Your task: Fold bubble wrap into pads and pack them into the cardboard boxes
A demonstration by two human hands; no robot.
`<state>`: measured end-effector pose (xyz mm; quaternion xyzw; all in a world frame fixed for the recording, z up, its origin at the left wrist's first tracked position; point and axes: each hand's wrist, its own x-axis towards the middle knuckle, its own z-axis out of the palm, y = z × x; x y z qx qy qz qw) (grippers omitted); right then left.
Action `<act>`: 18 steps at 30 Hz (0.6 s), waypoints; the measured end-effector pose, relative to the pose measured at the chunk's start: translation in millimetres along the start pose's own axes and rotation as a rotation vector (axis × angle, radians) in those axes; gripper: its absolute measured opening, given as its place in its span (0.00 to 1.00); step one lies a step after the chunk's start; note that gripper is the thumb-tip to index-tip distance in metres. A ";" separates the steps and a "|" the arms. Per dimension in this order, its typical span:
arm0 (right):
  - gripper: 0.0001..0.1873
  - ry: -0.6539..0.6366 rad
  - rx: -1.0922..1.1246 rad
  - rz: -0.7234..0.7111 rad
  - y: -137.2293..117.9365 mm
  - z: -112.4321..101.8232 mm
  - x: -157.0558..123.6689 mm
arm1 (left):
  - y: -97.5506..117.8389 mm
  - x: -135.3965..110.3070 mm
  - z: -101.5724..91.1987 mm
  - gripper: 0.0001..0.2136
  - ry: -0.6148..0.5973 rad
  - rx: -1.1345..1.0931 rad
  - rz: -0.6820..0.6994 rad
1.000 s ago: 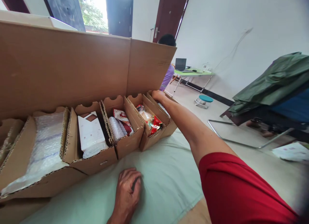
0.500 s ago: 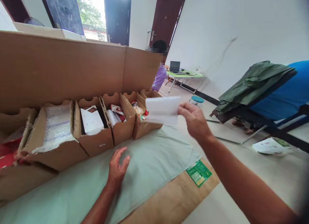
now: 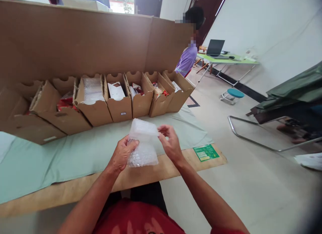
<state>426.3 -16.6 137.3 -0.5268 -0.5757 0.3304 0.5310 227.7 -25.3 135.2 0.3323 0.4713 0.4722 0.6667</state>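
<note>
My left hand [image 3: 123,151] grips the left side of a clear bubble-wrap pouch [image 3: 143,156], thumb on top. At the pouch's upper right edge, the fingers of my right hand [image 3: 171,141] are closed in a pinch on its whitish upper part. The pouch is held above the front edge of the cloth-covered table. Beyond it stands a row of open cardboard bins. One bin [image 3: 97,111] contains flat bubble-wrap pieces [image 3: 93,89]; another holds a white card or box [image 3: 116,90]. Red packets [image 3: 67,102] lie in a bin on the left.
A tall cardboard panel [image 3: 100,42] rises behind the bins. The pale green cloth [image 3: 83,143] leaves a wooden front edge [image 3: 75,190] bare, where a green printed card [image 3: 206,152] lies. A person in purple [image 3: 187,59] sits beyond. To the right are a teal-topped stool [image 3: 235,93] and a metal-framed chair [image 3: 254,140].
My right hand has brought the whitish pouch in from the right, and my left hand now grips it too. The view has tilted down, showing my lap and more bins.
</note>
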 end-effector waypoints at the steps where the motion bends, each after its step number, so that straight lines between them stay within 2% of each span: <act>1: 0.17 0.019 -0.111 -0.118 -1.5 -0.5 -9.5 | 0.2 -5.1 -4.4 0.23 -0.009 0.031 -0.012; 2: 0.20 -0.022 -0.201 -0.214 -3.3 -0.6 -17.8 | 0.5 -9.5 -8.1 0.22 -0.041 0.052 -0.026; 4: 0.30 -0.226 -0.300 -0.289 -5.9 2.1 -30.0 | 1.5 -16.8 -13.1 0.21 -0.158 0.078 -0.053; 6: 0.39 -0.397 -0.303 -0.234 -4.9 9.6 -35.8 | 3.0 -22.5 -16.1 0.22 -0.299 0.117 -0.063; 8: 0.37 -0.446 -0.229 -0.145 -0.7 18.7 -36.1 | 5.8 -27.0 -20.3 0.21 -0.431 0.190 -0.074; 10: 0.25 -0.393 -0.105 -0.071 4.9 24.1 -32.3 | 10.7 -30.8 -29.2 0.20 -0.546 0.287 -0.100; 12: 0.20 -0.245 0.030 0.007 10.0 21.3 -25.7 | 18.1 -34.1 -43.8 0.19 -0.633 0.376 -0.131; 16: 0.21 0.144 0.199 0.152 17.4 -10.4 -8.2 | 38.5 -33.7 -83.6 0.21 -0.723 0.493 -0.258; 18: 0.21 0.218 0.152 0.151 20.9 -30.2 -2.2 | 49.6 -24.7 -102.5 0.21 -0.714 0.578 -0.299</act>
